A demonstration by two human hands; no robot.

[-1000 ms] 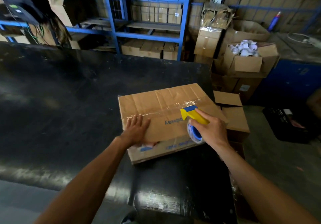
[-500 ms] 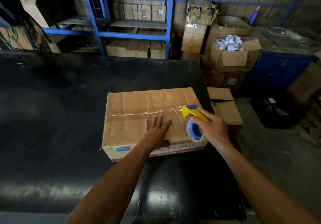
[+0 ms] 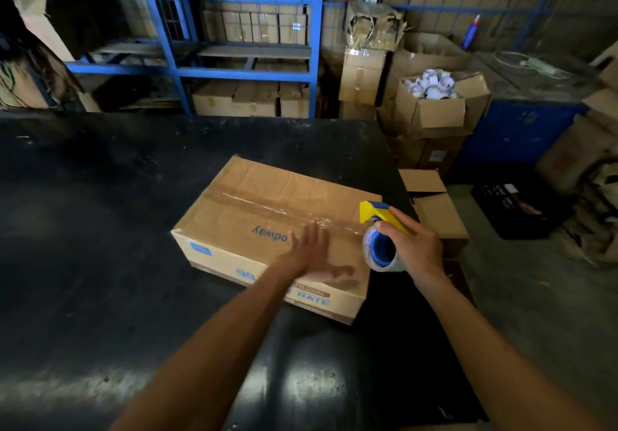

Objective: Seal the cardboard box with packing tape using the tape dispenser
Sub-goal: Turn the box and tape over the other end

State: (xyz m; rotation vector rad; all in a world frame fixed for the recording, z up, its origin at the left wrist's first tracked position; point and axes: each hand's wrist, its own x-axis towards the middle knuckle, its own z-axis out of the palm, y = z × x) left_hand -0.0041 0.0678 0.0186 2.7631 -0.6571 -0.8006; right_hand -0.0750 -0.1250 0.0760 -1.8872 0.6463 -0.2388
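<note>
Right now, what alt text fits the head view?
A right hand holds a yellow-and-blue tape dispenser at the right edge of a brown cardboard box on a black table. The left hand lies flat on its taped top.

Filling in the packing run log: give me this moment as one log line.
step: taping top seam | left hand: flat on box | right hand: holds tape dispenser at box's right edge | tape: along seam

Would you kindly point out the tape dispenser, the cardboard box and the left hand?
tape dispenser [image 3: 376,211], head view, on its yellow head.
cardboard box [image 3: 267,196], head view, on its top flap.
left hand [image 3: 312,250], head view, on its back.
</note>
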